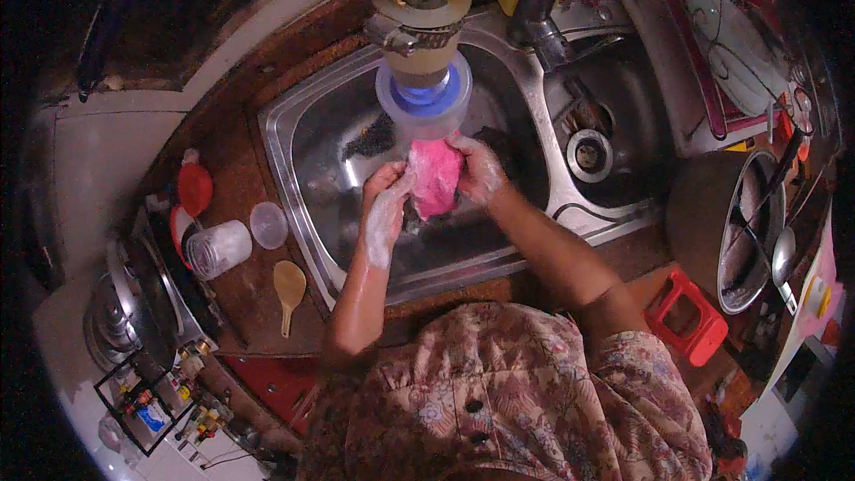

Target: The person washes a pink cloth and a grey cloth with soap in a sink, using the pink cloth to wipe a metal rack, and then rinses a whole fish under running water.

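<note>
Over the left basin of a steel double sink [314, 214], both hands grip a bright pink cloth or sponge [437, 177] that bears soap lather. My left hand [391, 190] holds its left side, and white foam runs from the thumb down past the wrist. My right hand [475, 164] has hold of the upper right side, with foam on its fingers and wrist. A pipe fitting with a hose clamp [421, 37] and a translucent lower cup [427, 97] hangs close to the camera. That cup stands in front of part of the basin above the pink thing.
Left of the sink are a wooden paddle [288, 287], a clear plastic jar [220, 248], a round translucent lid [268, 226] and a red lid [195, 188]. A black tap [544, 33] reaches over the sink. At right are a large pot [701, 220], a spoon [784, 257], a red plastic frame [688, 321] and plates [735, 60] in a rack.
</note>
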The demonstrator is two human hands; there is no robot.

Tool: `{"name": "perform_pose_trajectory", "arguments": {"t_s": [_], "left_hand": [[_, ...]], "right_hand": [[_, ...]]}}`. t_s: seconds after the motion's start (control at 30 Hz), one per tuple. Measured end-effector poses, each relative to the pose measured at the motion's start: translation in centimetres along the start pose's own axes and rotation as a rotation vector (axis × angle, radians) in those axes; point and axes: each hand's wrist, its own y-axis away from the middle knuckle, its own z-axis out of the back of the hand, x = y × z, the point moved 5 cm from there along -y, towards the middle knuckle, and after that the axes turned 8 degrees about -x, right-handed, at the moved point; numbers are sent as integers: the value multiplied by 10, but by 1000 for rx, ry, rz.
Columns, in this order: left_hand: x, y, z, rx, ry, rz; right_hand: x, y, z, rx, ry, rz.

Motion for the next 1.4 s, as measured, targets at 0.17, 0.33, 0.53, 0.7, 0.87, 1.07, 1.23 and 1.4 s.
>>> {"name": "perform_pose_trajectory", "arguments": {"t_s": [0.17,0.33,0.53,0.7,0.87,1.07,1.23,1.4], "left_hand": [[-6,-3,-11,34,144,-121],[34,-24,8,232,438,274],[22,-7,-50,-23,449,221],[45,-33,32,20,430,213],[-8,-10,-39,-144,441,183],[19,-31,14,-111,253,149],[19,-17,11,-2,374,94],[52,-2,-14,-112,489,410]], "right_hand": [[18,-14,18,32,274,284],[-35,29,-47,-26,1478,915],[8,-3,-15,-433,1758,972],[-43,26,-46,-128,1708,1168],[3,24,-41,-264,1653,1087],[-1,22,-47,294,1702,1038],[35,4,-40,-48,910,522],[19,-27,-17,61,244,257]]}}
